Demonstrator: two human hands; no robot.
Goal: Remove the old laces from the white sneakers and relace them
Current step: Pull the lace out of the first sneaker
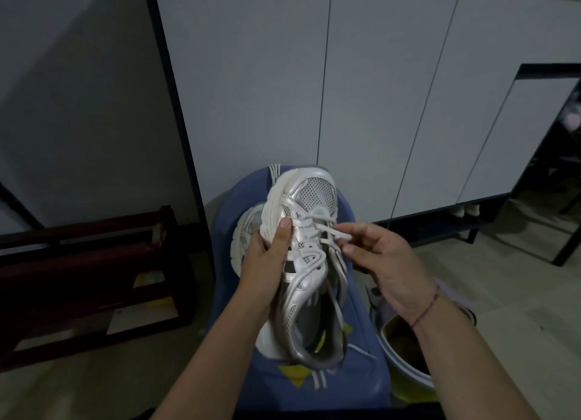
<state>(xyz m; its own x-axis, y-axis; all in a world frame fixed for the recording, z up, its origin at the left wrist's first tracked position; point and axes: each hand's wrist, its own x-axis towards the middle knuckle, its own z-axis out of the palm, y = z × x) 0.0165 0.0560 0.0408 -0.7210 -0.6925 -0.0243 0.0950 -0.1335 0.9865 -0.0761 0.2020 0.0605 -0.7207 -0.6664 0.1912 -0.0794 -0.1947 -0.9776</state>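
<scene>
The white sneaker (314, 193) is gripped by the left hand (264, 262) above the blue chair (361, 372); its lace (333, 232) is pinched by the right hand (386, 259) at the toe-end eyelets. Unlacing seems underway: next, that crossing must be drawn clear.

The one camera rides on my head and faces forward and down, so my forearms come in from the bottom edge and my left hand (267, 262) and right hand (386, 262) meet close under it, just below the middle. The sneaker (314, 196) and its lace (333, 232), which they hold, sit nearest the lens. The wide angle also takes in the blue seat (224, 278) beneath, the floor (471, 278), a dark rack (78, 262) at left and the cabinet (251, 89) straight ahead, its door seams fanning outward.
</scene>
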